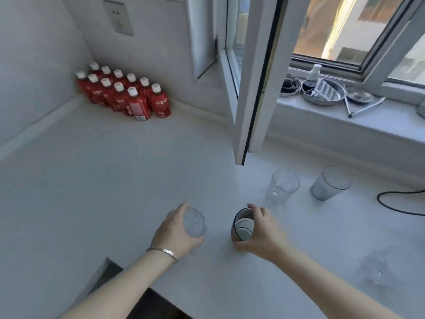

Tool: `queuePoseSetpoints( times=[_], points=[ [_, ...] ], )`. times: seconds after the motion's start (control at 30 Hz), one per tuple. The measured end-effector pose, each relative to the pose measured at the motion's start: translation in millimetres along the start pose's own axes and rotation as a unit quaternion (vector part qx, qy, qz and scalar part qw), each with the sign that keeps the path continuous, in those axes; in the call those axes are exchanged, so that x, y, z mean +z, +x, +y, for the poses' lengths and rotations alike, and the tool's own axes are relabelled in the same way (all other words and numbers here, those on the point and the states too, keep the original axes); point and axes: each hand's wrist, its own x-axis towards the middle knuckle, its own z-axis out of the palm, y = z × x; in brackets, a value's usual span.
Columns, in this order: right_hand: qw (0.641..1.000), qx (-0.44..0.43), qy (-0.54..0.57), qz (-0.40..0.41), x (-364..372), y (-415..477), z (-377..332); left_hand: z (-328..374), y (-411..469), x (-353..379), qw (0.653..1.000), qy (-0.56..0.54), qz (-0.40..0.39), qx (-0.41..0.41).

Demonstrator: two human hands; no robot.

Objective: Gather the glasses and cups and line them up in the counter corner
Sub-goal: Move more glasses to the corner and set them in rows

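Note:
My left hand (176,231) wraps around a clear glass (194,223) near the front middle of the white counter (103,185). My right hand (259,233) grips a white ceramic cup with dark blue stripes (242,226) just to the right of it. Further right stand a clear glass (281,186) and a grey-tinted ribbed glass (328,184). Another clear glass (379,265), blurred, stands at the lower right. The counter corner lies at the far left, where the walls meet.
Several red bottles with white caps (124,94) fill the far-left corner. An open window sash (250,88) juts over the counter. The sill holds metal dishes (324,92) and a small bottle (312,75). A black cable (400,201) lies at the right.

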Motion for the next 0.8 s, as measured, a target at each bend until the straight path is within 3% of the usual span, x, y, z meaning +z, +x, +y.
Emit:
queuePoseSetpoints(
  times=[0.17, 0.37, 0.53, 0.8],
  points=[
    [0.989, -0.117, -0.073, -0.047, -6, -5, -45, -28, -54, -29, 0.989, -0.057, 0.111, -0.080],
    [0.946, -0.290, -0.111, -0.089, 23, -39, -151, -87, -140, -73, 0.954, -0.105, 0.234, -0.153],
    [0.894, -0.399, -0.149, -0.139, 83, -101, -245, -162, -244, -105, 0.904, -0.144, 0.335, -0.226],
    [0.815, -0.500, -0.206, -0.209, 224, -249, -385, -315, -445, -147, 0.839, -0.165, 0.390, -0.341]
  ],
)
